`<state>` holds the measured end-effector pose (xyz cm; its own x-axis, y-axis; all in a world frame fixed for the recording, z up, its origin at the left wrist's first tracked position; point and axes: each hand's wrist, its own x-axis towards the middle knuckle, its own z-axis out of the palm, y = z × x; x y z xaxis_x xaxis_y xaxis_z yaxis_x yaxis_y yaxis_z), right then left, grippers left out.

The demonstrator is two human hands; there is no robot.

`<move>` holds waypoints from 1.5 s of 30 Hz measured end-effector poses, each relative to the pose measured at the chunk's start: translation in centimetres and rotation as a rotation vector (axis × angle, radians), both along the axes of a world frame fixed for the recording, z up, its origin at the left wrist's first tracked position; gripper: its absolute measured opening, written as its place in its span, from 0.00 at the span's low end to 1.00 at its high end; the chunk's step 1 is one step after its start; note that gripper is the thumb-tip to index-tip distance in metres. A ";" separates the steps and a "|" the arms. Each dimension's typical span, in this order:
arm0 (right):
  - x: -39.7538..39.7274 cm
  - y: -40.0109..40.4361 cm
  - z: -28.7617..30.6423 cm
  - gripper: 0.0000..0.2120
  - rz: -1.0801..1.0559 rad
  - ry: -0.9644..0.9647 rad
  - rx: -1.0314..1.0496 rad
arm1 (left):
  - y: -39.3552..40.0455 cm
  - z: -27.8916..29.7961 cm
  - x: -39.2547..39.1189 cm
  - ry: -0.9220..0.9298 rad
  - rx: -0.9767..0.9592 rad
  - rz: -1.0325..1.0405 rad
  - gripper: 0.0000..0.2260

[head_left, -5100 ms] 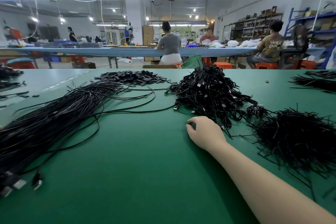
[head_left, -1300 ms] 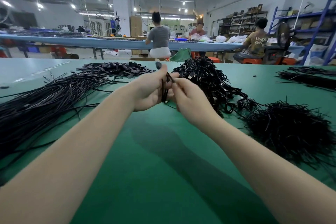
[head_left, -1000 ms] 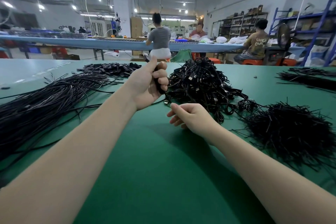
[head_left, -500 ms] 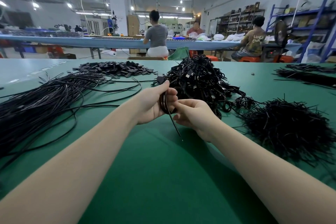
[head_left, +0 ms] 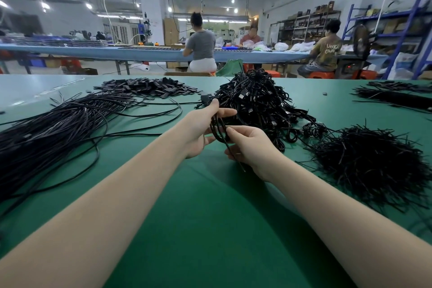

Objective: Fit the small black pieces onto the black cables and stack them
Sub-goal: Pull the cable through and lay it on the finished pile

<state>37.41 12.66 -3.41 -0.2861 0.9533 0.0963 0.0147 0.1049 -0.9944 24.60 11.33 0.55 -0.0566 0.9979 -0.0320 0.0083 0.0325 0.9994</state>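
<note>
While my left hand (head_left: 198, 133) grips a coiled black cable (head_left: 216, 127) above the green counter (head_left: 210, 217), my right hand (head_left: 251, 147) pinches a thin black tie (head_left: 233, 155) against the coil, fingers curled. The tie appears unfastened, though the view is poor there. Risk: the coil springs loose if either grip slackens. Finished coils (head_left: 259, 103) lie just beyond; ties (head_left: 369, 161) are heaped at right, loose cables (head_left: 53, 128) at left.
</note>
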 end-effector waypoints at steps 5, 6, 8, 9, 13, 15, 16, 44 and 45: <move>0.3 0.3 0.5 0.13 0.041 -0.017 0.023 | 0.5 -0.6 -0.1 -0.100 0.004 0.011 0.26; 0.3 0.2 0.6 0.15 0.065 -0.040 0.034 | 0.5 -0.7 -0.1 -0.093 0.004 0.005 0.26; 0.2 0.0 0.7 0.17 0.128 -0.144 0.110 | 0.4 -0.8 0.1 -0.096 0.002 -0.013 0.24; 0.0 -0.2 0.6 0.16 0.145 -0.215 0.160 | 0.4 -0.9 0.2 -0.105 -0.002 -0.018 0.22; -0.5 -0.6 0.7 0.14 0.098 -0.502 0.330 | 0.3 -1.2 0.1 -0.091 -0.033 -0.005 0.22; -0.8 -0.6 0.7 0.17 0.045 -0.654 0.425 | 0.4 -1.4 0.1 -0.074 -0.037 -0.007 0.24; -0.8 -0.8 0.8 0.18 0.019 -0.700 0.443 | 0.4 -1.4 0.1 -0.079 -0.037 -0.009 0.25; 2.5 1.8 0.0 0.16 0.009 -1.310 0.718 | 0.4 -5.3 -0.8 1.875 1.015 0.251 0.06; 2.3 1.9 0.8 0.17 0.032 -1.358 0.693 | 0.3 -5.3 -0.7 1.869 0.944 0.250 0.06</move>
